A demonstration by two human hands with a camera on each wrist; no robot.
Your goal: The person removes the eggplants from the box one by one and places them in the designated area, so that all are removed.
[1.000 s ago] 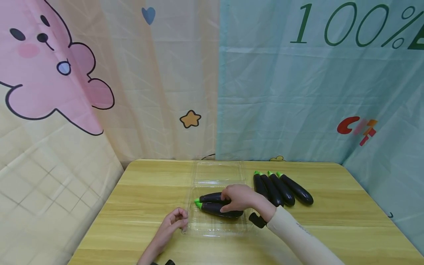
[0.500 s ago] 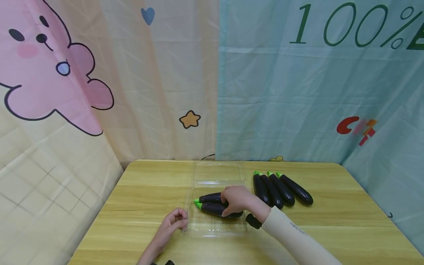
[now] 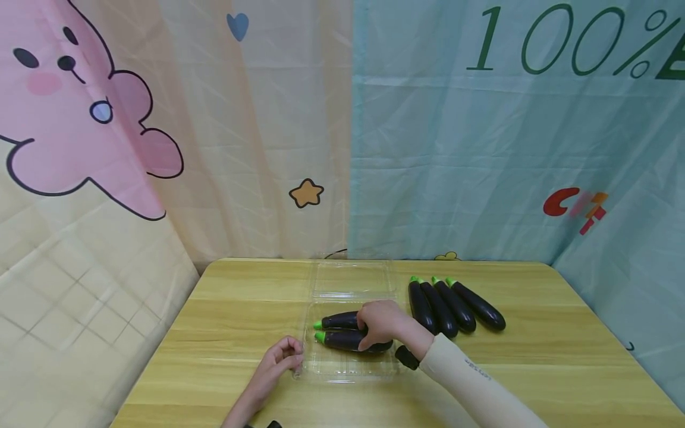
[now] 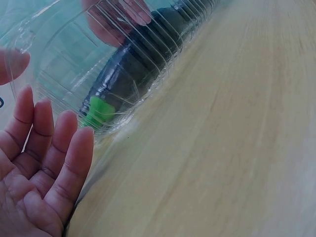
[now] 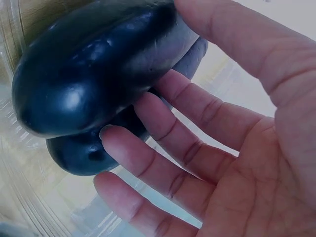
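Two dark eggplants lie side by side, green stems to the left, inside a clear plastic clamshell container (image 3: 326, 365). My right hand (image 3: 386, 321) grips the near eggplant (image 3: 342, 340), its thumb on the near side and its fingers reaching between the pair. In the right wrist view the fingertips (image 5: 148, 106) touch the dark skin. The far eggplant (image 3: 339, 320) is partly hidden by this hand. At the container's left edge my left hand (image 3: 279, 359) pinches the rim. Through the ribbed plastic wall in the left wrist view, a green stem (image 4: 100, 111) shows.
Several more eggplants (image 3: 455, 306) lie in a fan to the right of the container on the wooden table (image 3: 241, 309). The container's lid (image 3: 353, 278) lies folded back toward the far edge. Printed curtains (image 3: 455, 148) hang behind the table.
The near eggplant's stem end has shifted slightly toward me, opening a gap between the two stems. My right wrist has drifted a little left. My left hand has stayed put.
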